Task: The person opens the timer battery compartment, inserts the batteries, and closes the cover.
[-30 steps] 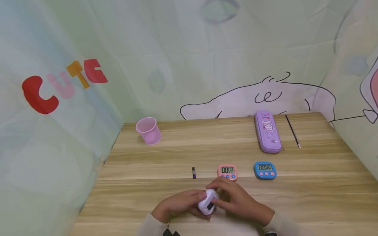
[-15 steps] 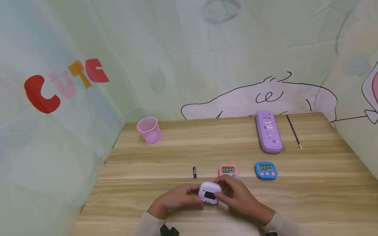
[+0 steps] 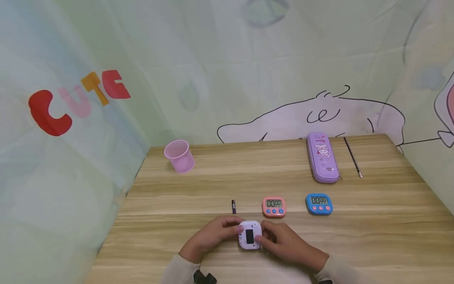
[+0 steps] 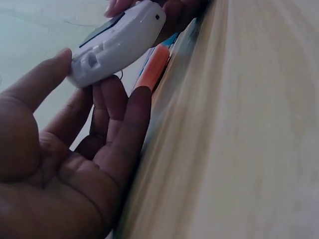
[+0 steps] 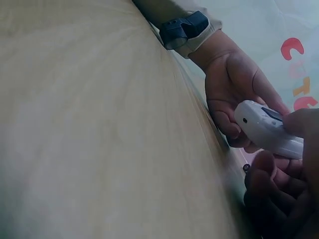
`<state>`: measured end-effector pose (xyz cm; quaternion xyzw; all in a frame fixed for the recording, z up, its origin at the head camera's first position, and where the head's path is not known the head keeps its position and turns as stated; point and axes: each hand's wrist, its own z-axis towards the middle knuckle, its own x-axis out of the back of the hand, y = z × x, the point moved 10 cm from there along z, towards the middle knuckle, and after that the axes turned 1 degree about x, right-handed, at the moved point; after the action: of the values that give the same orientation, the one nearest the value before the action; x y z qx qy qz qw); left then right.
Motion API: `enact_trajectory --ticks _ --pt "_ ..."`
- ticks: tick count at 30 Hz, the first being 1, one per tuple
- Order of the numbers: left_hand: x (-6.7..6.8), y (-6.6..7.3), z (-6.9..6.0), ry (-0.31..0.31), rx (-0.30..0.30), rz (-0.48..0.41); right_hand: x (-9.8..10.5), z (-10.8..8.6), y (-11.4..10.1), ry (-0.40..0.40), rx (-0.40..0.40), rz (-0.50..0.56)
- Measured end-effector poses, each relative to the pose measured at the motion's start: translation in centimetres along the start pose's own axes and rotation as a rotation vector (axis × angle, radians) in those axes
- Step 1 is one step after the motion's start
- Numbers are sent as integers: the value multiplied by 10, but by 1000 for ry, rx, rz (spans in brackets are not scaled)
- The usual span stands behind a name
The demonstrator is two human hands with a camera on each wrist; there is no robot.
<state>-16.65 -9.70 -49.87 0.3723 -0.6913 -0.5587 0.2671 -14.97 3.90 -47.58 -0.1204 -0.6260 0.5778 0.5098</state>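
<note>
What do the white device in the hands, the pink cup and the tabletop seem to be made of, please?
White device: probably hard plastic, smooth and slightly glossy, judging by its moulded, rounded edges and soft highlights.
Pink cup: likely plastic with a soft sheen, going by its even colour and thin wall.
Tabletop: wood-grained, fairly smooth; whether solid wood or printed laminate, I cannot tell.
</note>
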Motion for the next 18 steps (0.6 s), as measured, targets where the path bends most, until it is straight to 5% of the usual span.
enact_trajectory --ticks 7,13,18 --pt "-8 -12 1 -22 38 -108 -3 0 5 13 6 -74" --pt "-8 -15 2 -23 33 -36 -4 1 14 -31 -90 -29" --pt "-11 -17 4 -36 47 -112 -4 1 18 -56 -150 35"
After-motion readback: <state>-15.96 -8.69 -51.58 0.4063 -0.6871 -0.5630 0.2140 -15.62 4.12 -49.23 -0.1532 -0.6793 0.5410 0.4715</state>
